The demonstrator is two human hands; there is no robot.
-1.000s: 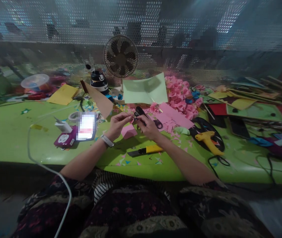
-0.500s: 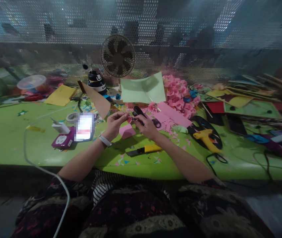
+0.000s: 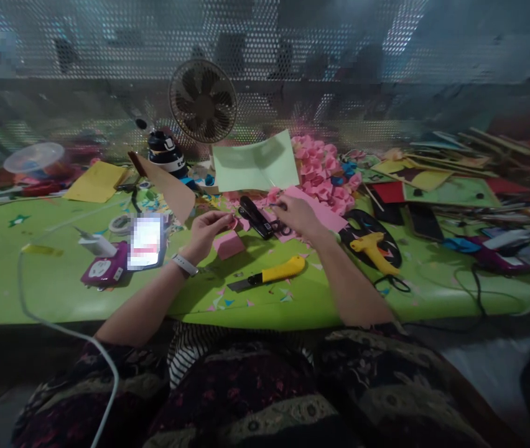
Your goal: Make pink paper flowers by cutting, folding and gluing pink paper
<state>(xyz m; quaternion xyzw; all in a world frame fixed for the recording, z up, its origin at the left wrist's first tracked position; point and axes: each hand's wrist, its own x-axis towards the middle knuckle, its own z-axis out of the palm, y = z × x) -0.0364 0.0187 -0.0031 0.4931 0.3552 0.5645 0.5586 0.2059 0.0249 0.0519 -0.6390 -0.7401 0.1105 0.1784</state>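
My left hand (image 3: 206,233), with a white watch band on its wrist, pinches a small curled piece of pink paper (image 3: 234,223). My right hand (image 3: 297,214) is up and to the right, its fingers closed; a small dark bluish tip pokes out, but its kind is unclear. Between the hands lies a black stapler (image 3: 255,218), with dark scissors handles (image 3: 284,229) beside it. A stack of pink paper squares (image 3: 228,245) sits just below my left fingers. Nearer to me is a yellow utility knife (image 3: 278,274) with its blade pointing left.
Pink paper flowers (image 3: 318,168) are heaped behind my right hand, beside a pale green folded sheet (image 3: 255,165). To the right lies a yellow glue gun (image 3: 372,249) with a cord. On the left are a lit phone (image 3: 146,242) and a purple box (image 3: 104,267). A fan (image 3: 203,101) stands behind.
My right hand has moved away from my left, up and right over the pink paper. My left hand keeps the pink piece. The view has shifted slightly right.
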